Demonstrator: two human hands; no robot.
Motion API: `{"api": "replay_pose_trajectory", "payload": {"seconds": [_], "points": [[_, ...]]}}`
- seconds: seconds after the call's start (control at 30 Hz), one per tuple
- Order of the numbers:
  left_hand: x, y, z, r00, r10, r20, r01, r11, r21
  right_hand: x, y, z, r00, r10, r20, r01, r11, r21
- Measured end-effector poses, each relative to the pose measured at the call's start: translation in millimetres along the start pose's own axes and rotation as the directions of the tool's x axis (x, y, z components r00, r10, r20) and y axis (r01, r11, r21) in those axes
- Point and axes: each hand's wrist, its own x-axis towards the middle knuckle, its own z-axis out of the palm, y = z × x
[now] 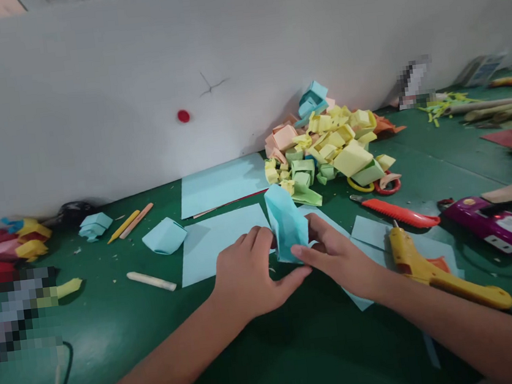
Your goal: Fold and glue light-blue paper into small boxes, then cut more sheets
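Note:
A folded piece of light blue paper (286, 222) stands upright between my two hands, above the green table. My left hand (249, 273) is closed on its left edge, the fingers curled behind it. My right hand (337, 253) pinches the lower right side, thumb in front. Flat blue paper sheets (220, 242) lie just behind and beside my hands. To the left of them rests a folded blue paper shape (165, 236). Close to my right forearm lies a yellow glue gun (431, 267) on more blue paper.
A heap of folded yellow, green and pink paper shapes (333, 143) sits against the white wall (102, 98). On the right lie a red-handled cutter (399, 211), scissors (388, 184) and a purple power strip (500, 223). Pencils (130, 223) and a white stick (151, 281) are left.

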Motion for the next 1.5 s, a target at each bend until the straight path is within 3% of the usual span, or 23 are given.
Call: {"api": "replay_pose_trajectory", "payload": {"seconds": [0.1, 0.2, 0.37, 0.43, 0.57, 0.67, 0.8, 0.93, 1.07, 1.27, 1.5], "points": [[2, -3, -2.8, 0.998, -0.057, 0.003, 0.057, 0.99, -0.128, 2, -2, -2, 0.996, -0.016, -0.089, 0.001, 0.986, -0.166], [5, -8, -6.7, 0.976, -0.209, 0.06, 0.217, 0.922, -0.319, 3, -7, -5, 0.99, -0.031, -0.14, -0.028, 0.918, -0.395], [11, -11, -8.1, 0.936, -0.286, 0.207, 0.344, 0.61, -0.713, 3, -11, -6, 0.985, -0.08, -0.15, -0.027, 0.797, -0.604], [13, -13, -6.1, 0.915, -0.308, 0.262, 0.394, 0.537, -0.745, 3, -12, -6, 0.986, -0.09, -0.142, -0.021, 0.773, -0.634], [17, -17, -1.6, 0.855, -0.4, 0.329, 0.505, 0.504, -0.7, 1, -12, -6, 0.976, -0.179, -0.122, 0.075, 0.809, -0.582], [19, -19, -0.6, 0.832, -0.412, 0.371, 0.546, 0.497, -0.674, -1, -11, -7, 0.973, -0.211, -0.096, 0.133, 0.847, -0.515], [19, -21, -0.3, 0.836, -0.401, 0.374, 0.543, 0.506, -0.67, -1, -9, -8, 0.971, -0.223, -0.09, 0.154, 0.864, -0.48], [18, -23, 1.2, 0.838, -0.4, 0.371, 0.542, 0.53, -0.653, 1, -7, -8, 0.906, -0.416, -0.075, 0.345, 0.83, -0.438], [17, -21, -0.1, 0.852, -0.389, 0.35, 0.519, 0.552, -0.652, 1, -5, -7, 0.893, -0.441, -0.088, 0.378, 0.841, -0.387], [15, -12, -7.7, 0.931, -0.312, 0.188, 0.363, 0.75, -0.553, 1, -5, -8, 0.883, -0.469, -0.037, 0.411, 0.808, -0.422], [13, -3, -12.4, 0.94, -0.24, 0.243, 0.327, 0.836, -0.441, 2, -7, -10, 0.893, -0.449, -0.034, 0.398, 0.822, -0.408]]}}
